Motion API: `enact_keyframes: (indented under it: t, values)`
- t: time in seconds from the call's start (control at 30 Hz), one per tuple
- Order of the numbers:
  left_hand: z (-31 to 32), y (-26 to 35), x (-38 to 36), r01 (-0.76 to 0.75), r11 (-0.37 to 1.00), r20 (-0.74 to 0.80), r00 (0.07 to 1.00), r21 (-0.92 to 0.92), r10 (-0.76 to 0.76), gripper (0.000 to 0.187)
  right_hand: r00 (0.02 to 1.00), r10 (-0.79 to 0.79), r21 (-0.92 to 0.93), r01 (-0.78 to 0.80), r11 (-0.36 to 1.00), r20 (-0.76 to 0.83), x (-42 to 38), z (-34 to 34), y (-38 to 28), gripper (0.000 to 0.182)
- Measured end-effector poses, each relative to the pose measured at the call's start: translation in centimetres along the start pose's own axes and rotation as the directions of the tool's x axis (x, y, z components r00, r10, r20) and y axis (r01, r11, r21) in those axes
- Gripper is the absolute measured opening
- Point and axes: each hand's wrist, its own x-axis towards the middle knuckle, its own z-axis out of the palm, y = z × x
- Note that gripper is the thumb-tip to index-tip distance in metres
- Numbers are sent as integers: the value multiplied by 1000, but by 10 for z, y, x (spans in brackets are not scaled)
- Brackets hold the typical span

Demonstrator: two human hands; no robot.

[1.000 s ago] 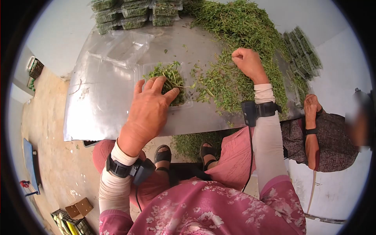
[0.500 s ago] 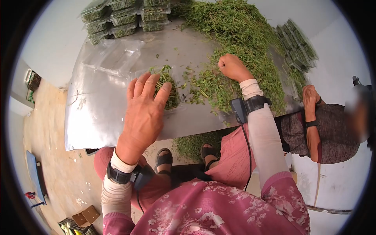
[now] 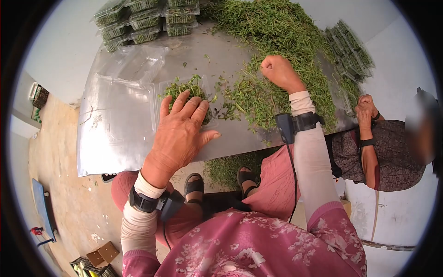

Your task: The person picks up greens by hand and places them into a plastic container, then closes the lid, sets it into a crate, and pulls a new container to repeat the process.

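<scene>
My left hand (image 3: 180,127) lies with fingers extended on a small heap of green leafy stems (image 3: 182,86). The heap sits in an open clear plastic clamshell (image 3: 210,87), whose see-through lid (image 3: 127,113) is folded out to the left. My fingers and palm hide part of the greens. My right hand (image 3: 282,74) is curled into a fist above the left side of a big pile of loose greens (image 3: 295,34). Whatever the fist may hold is hidden. Scattered leaves (image 3: 230,99) lie between the clamshell and the pile.
Unfilled clear clamshells (image 3: 138,62) lie at the metal table's (image 3: 108,152) back left. Behind them rise stacks of filled clamshells (image 3: 147,21); another stack (image 3: 350,51) stands at right. A co-worker's hands (image 3: 366,111) are at the right edge. Greens (image 3: 230,171) lie beneath the table.
My left hand has shifted right and flattened over the greens, its thumb now stretched out to the side. My right fist has moved slightly right and up.
</scene>
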Motion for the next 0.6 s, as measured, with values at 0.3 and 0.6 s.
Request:
enact_keyframes:
  t: [0.3, 0.6]
  values:
    - [1, 2, 0, 19, 1000, 12, 1000, -9, -18, 61, 970, 168, -126, -147, 981, 176, 3, 19, 9, 13]
    - [0, 1, 1, 27, 999, 43, 999, -23, -26, 51, 936, 260, -359, -165, 919, 236, 5, 22, 0, 18]
